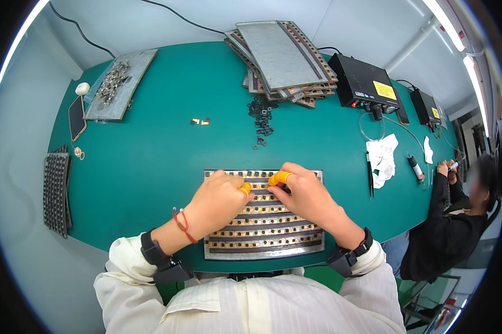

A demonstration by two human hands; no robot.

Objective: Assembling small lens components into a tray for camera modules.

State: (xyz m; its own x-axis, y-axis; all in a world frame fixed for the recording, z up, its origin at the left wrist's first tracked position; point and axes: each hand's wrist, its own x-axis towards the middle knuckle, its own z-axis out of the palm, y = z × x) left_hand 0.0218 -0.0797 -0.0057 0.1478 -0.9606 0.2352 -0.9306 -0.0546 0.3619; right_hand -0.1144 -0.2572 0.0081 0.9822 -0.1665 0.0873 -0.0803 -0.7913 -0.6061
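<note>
In front of me on the green table lies a metal tray (265, 255) with rows of small gold and black parts. Over its upper left part is my left hand (217, 201), fingers curled and closed, with a yellow finger cot on one finger. My right hand (306, 195) bends down over the upper right of the tray in a closed pinch, also wearing a yellow finger cot. Both sets of fingertips are at an upper row of parts, a short gap apart. Whatever they grip is too small or hidden to make out.
Beyond the tray lie loose black pieces (261, 118) and a stack of trays (278, 55). A metal plate (109, 108) with small metal parts, a phone (77, 119), a black control box (365, 83), tweezers (370, 175) and white tissue (381, 158) surround it. A co-worker (457, 222) sits at right.
</note>
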